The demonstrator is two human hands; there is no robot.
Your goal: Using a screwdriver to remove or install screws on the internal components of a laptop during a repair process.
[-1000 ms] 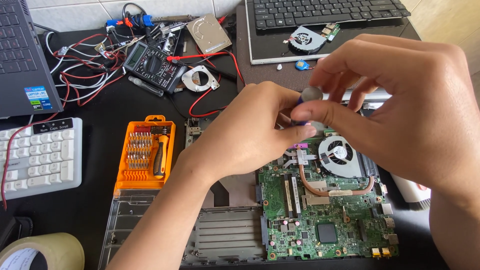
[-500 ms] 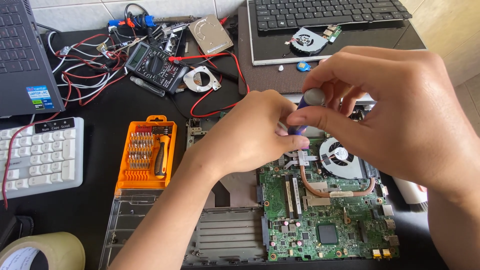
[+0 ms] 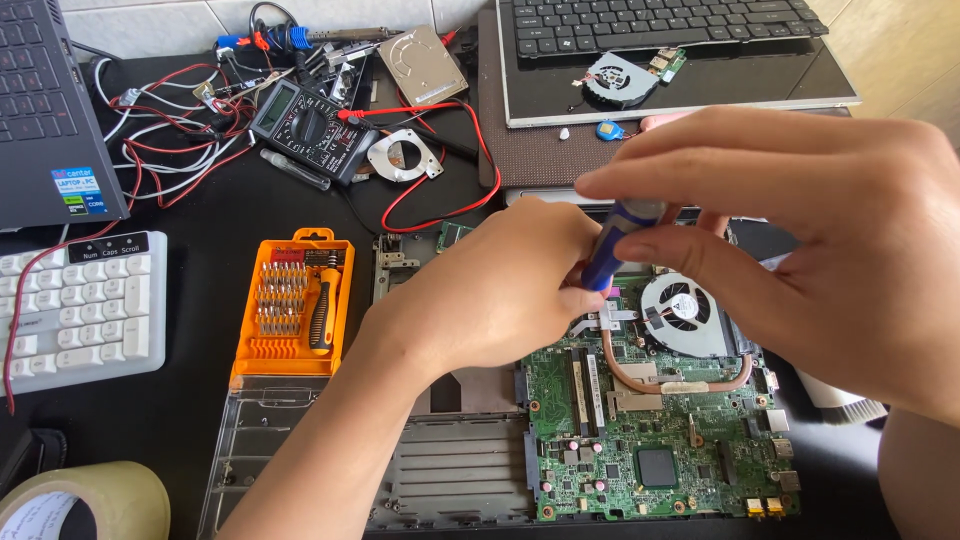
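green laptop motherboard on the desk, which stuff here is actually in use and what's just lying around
In use: green laptop motherboard, blue-handled screwdriver, left hand, right hand.

Lying about: orange screwdriver-bit case, black multimeter, loose round cooling fan, white keyboard, tape roll.

The right hand (image 3: 800,240) now sits lower over the green circuit board (image 3: 650,420), hiding more of the cooling fan (image 3: 685,310). Its fingers wrap further round the blue screwdriver (image 3: 615,245), and the left hand (image 3: 500,290) has edged slightly right.
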